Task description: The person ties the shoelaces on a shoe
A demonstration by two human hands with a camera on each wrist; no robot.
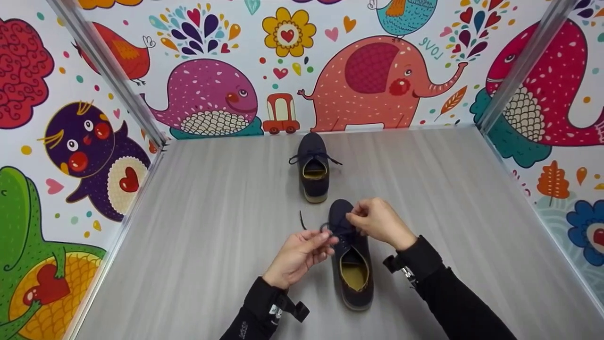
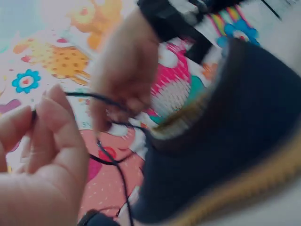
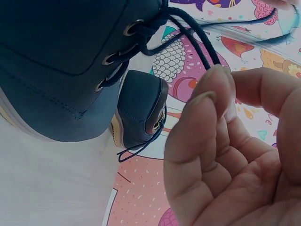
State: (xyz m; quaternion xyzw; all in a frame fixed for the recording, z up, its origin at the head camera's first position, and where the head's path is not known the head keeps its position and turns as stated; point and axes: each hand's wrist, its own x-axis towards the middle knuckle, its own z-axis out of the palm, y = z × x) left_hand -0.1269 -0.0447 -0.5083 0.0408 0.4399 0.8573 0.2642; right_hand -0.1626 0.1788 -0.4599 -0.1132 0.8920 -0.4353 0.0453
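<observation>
A dark navy lace-up shoe (image 1: pixel 348 251) stands upright on the floor, its toe pointing away from me. My left hand (image 1: pixel 302 255) is to the left of its laces and pinches a dark shoelace (image 2: pixel 96 97) between thumb and fingers. A free lace end sticks up beyond that hand. Over the right side of the laces, my right hand (image 1: pixel 381 225) pinches a doubled loop of lace (image 3: pixel 200 35) between thumb and fingertips. The lace runs from the metal eyelets (image 3: pixel 109 59) to the fingers. Part of the knot area is hidden by the hands.
A second matching shoe (image 1: pixel 313 141) stands farther off, its lace tied in a bow. The grey wood-grain floor (image 1: pixel 226 198) is bounded by printed panels (image 1: pixel 283 71) at the back and both sides, with metal posts (image 1: pixel 113 71) in the corners.
</observation>
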